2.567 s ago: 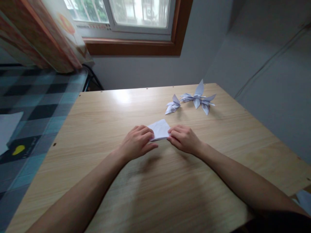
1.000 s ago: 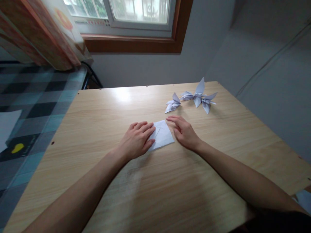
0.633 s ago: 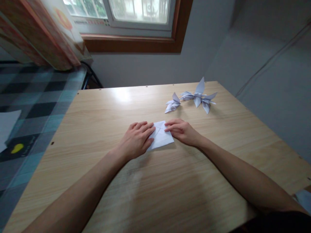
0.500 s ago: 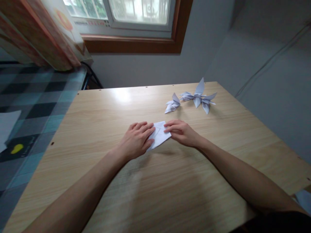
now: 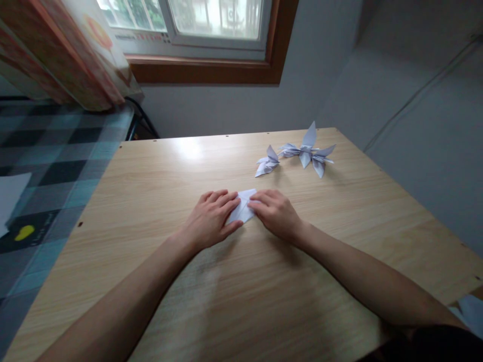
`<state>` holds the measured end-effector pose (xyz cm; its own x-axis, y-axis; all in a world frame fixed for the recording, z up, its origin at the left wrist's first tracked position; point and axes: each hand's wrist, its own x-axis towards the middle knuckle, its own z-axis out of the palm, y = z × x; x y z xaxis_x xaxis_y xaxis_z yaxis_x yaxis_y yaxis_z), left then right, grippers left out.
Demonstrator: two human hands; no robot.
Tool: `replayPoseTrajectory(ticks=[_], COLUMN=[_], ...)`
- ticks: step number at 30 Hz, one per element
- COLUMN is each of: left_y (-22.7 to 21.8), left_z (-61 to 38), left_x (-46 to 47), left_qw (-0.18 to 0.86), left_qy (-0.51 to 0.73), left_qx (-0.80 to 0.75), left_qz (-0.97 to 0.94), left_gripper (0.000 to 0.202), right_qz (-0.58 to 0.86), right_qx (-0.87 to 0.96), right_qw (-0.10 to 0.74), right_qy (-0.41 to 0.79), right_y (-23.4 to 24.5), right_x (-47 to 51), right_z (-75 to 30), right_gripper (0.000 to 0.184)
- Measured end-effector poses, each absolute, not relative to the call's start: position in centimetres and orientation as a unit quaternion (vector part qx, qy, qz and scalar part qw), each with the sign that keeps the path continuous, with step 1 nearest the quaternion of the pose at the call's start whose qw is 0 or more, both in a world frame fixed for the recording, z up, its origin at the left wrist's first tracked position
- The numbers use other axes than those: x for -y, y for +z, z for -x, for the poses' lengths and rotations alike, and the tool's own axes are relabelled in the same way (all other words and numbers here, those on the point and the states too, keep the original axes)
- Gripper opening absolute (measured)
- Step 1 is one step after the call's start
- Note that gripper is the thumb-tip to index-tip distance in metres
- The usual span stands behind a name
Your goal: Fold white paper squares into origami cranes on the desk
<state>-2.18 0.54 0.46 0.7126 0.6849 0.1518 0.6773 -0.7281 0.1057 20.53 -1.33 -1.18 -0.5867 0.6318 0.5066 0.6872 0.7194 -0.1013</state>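
A small folded piece of white paper (image 5: 243, 203) lies on the wooden table between both hands, with creases across its top. My left hand (image 5: 213, 216) rests flat over its left part, fingers stretched forward and thumb spread at the near edge. From the right, my right hand (image 5: 275, 211) has its fingers bent together on the paper's right side, holding a fold there. The fingers cover much of that side, so the fold's exact shape is hidden.
Behind the hands stand a small folded paper flower (image 5: 267, 162) and a cluster of paper flowers (image 5: 307, 150). The wooden table (image 5: 169, 171) ends at a wall below a window. On the left is a checkered surface (image 5: 56, 171) with a white sheet (image 5: 13, 196).
My right hand has moved left and slightly nearer to me, bringing the paper's right side inward, so less of the paper shows. My left thumb has spread outward.
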Motion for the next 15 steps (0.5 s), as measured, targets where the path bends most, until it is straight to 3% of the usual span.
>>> replayPoseTrajectory(ticks=[4,15], left_y=[0.3,0.4], left_z=[2.2,2.3], left_x=[-0.6,-0.6], left_qw=[0.022,0.024], left_qy=[0.089,0.081], left_qx=[-0.364,-0.364], left_qz=[-0.927,-0.928], left_gripper=[0.053,0.057], right_qz=[0.235,0.368], right_qx=[0.941,0.892], right_qw=[0.235,0.263], right_qy=[-0.062,-0.019], right_y=[-1.3,-1.8], right_x=[2.2,1.4], right_z=[-20.4,-22.9], right_gripper=[0.025,0.023])
